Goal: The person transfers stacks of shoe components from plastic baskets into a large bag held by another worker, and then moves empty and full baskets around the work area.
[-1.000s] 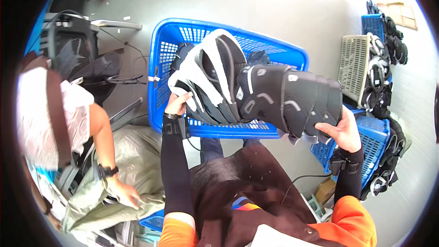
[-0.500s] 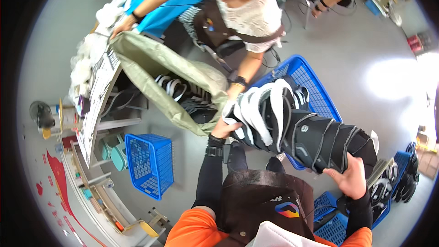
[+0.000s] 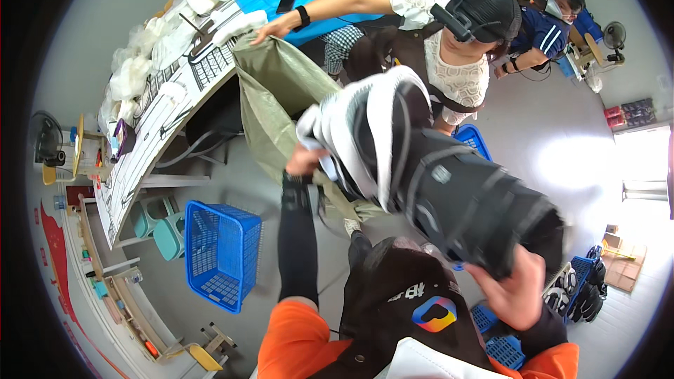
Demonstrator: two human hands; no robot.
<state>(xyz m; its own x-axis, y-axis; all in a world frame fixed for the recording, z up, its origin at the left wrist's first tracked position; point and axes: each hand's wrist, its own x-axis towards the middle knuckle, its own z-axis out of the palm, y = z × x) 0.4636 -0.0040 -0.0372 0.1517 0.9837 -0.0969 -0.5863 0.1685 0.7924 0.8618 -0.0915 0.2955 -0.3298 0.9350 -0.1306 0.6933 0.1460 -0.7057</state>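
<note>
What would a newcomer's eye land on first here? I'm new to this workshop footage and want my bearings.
A bulky black-and-white boot fills the middle, held up between the left hand at its pale end and the right hand at its dark end. Just behind it a co-worker holds open a large olive sack. A blue basket stands on the floor at lower left.

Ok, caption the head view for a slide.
Left hand and right hand carry a black-and-white boot toward a green sack a co-worker holds open.

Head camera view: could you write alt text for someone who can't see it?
Seen from above, a person's left hand and right hand carry a large black-and-white padded boot toward an olive sack that a seated co-worker holds open beside a blue basket.
</note>
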